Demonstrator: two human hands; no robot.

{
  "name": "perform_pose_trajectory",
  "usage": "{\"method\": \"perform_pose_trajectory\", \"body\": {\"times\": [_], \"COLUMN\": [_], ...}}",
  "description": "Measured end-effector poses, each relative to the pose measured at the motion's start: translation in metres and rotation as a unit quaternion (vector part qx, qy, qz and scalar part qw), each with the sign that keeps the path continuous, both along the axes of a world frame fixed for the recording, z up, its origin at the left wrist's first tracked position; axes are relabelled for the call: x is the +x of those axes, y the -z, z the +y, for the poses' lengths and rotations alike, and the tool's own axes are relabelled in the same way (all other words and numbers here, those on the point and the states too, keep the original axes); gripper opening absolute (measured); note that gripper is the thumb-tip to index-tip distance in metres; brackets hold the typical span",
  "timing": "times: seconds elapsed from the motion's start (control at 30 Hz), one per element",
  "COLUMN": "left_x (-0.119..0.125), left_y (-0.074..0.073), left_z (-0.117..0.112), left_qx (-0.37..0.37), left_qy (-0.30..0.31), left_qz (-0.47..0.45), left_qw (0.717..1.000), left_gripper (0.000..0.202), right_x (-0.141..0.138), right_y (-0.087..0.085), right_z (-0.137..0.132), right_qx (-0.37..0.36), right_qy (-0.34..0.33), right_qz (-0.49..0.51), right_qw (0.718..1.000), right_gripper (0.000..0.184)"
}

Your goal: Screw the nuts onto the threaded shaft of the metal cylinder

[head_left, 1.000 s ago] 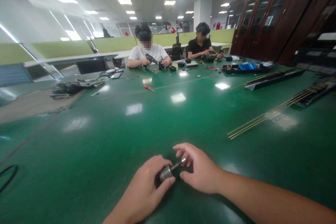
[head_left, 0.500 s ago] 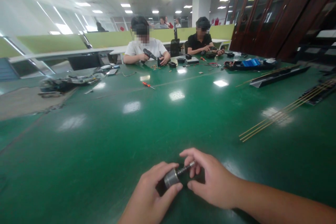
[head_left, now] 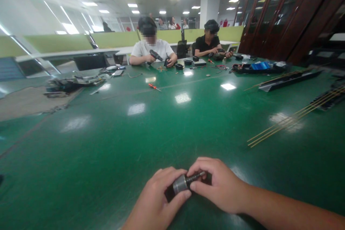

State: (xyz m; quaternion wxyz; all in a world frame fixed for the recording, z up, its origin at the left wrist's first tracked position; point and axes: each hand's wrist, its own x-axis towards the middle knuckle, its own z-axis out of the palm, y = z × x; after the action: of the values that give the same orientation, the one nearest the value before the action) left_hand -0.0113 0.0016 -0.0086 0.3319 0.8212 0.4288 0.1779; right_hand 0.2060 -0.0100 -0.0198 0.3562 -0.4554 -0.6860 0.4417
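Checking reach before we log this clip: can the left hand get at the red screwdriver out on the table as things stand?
Probably not. The left hand is wrapped around the metal cylinder at the near edge, while the red screwdriver lies far across the green table, nearer the person in white. Nothing blocks the way; distance does.

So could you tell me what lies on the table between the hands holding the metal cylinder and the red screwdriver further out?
Nothing: in the head view, bare green table runs from the hands on the metal cylinder out to the red screwdriver.
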Motion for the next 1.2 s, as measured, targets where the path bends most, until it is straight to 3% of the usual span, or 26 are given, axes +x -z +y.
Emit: {"method": "perform_pose_trajectory", "body": {"times": [0.33, 0.8, 1.2], "left_x": [-0.0015, 0.0012, -0.0029], "left_y": [-0.0032, -0.0085, -0.0038], "left_z": [-0.0012, -0.0009, -0.0009], "left_qx": [-0.018, -0.038, -0.043], "left_qy": [-0.001, 0.008, -0.006], "left_qz": [0.004, 0.001, -0.008], "left_qw": [1.0, 0.999, 0.999], "left_gripper": [0.022, 0.02, 0.024], "right_x": [-0.0002, 0.0005, 0.001], "right_y": [-0.0062, -0.0018, 0.0001], "right_z": [-0.0001, -0.0009, -0.0006], "right_qx": [-0.001, -0.003, -0.02], "right_qy": [0.006, 0.002, 0.002], "right_qz": [-0.003, 0.006, 0.011], "right_qw": [1.0, 1.0, 1.0], "right_gripper": [0.011, 0.008, 0.008]}}
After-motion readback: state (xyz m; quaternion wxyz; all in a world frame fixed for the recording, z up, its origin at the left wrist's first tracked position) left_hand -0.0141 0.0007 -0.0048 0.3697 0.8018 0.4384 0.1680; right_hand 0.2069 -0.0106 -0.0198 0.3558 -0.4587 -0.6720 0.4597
